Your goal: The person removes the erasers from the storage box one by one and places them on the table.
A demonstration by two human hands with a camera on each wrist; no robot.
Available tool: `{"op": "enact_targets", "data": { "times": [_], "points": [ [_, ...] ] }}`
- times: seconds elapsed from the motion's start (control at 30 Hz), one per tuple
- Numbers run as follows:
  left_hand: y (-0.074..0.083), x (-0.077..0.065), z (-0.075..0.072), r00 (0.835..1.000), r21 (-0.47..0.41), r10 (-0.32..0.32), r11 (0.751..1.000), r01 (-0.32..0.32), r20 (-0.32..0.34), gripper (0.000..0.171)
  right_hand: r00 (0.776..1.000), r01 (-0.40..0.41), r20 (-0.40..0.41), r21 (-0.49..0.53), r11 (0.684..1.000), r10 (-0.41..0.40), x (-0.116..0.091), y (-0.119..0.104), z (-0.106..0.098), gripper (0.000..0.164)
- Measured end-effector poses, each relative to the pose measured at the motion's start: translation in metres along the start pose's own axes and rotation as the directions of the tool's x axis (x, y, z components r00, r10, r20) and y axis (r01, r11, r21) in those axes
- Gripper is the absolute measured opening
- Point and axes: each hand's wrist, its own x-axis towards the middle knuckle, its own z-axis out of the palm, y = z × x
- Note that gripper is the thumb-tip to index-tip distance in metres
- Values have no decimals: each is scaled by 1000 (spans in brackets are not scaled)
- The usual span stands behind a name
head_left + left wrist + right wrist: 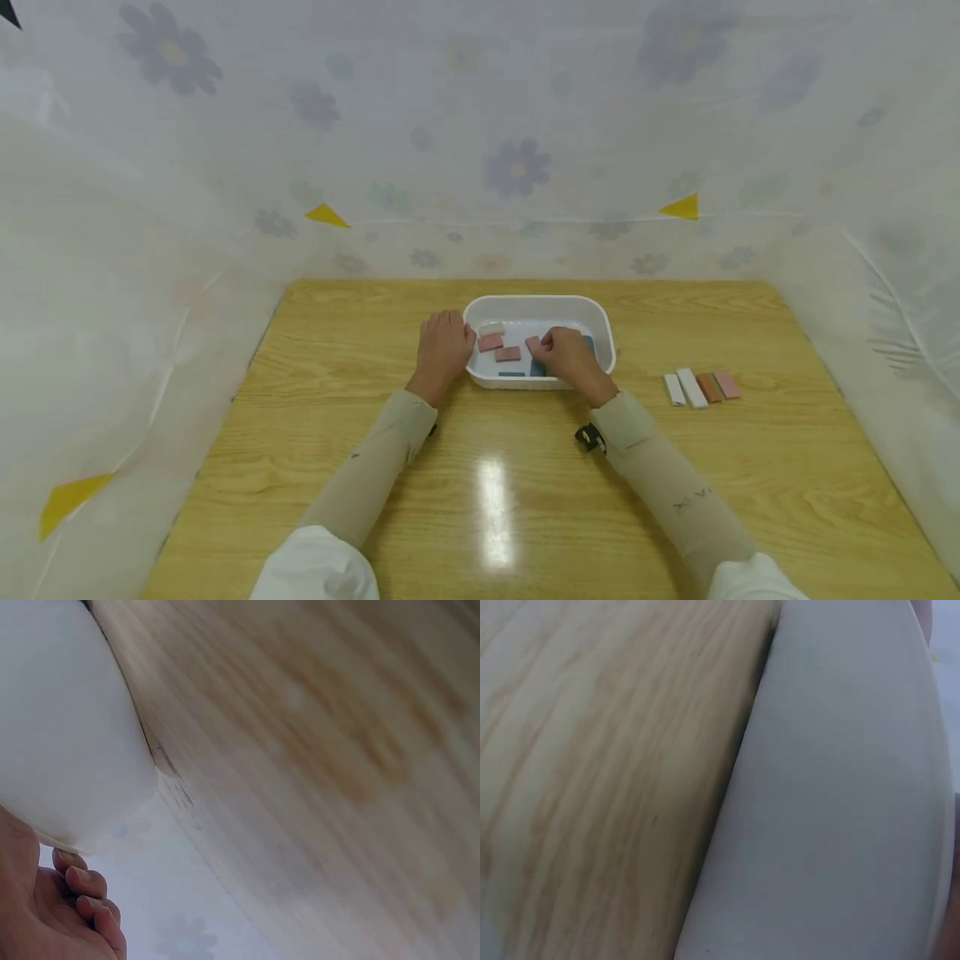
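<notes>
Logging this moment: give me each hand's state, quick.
Left hand: closed, holding the white tub by its rim.
Right hand: closed, pinching a pink block.

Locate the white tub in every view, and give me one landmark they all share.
Head: white tub just right of and below the picture's centre.
Left wrist: its pale outer wall fills the upper left.
Right wrist: its outer wall fills most of the right half, cut off at top and bottom.
Shared landmark: the wood-grain tabletop.
</notes>
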Motion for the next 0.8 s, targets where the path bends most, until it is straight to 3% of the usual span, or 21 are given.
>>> {"op": "enact_targets", "data": {
  "times": [0.5, 0.8],
  "points": [
    [1, 1, -1, 1000, -4, -7, 1000, 7, 24, 30, 998, -59, 37, -8, 998, 60, 4, 1, 2, 37],
    [1, -1, -4, 1000, -27, 5, 1000, -4, 21, 28, 998, -53, -13, 15, 998, 53, 1, -2, 3, 36]
  ]
}}
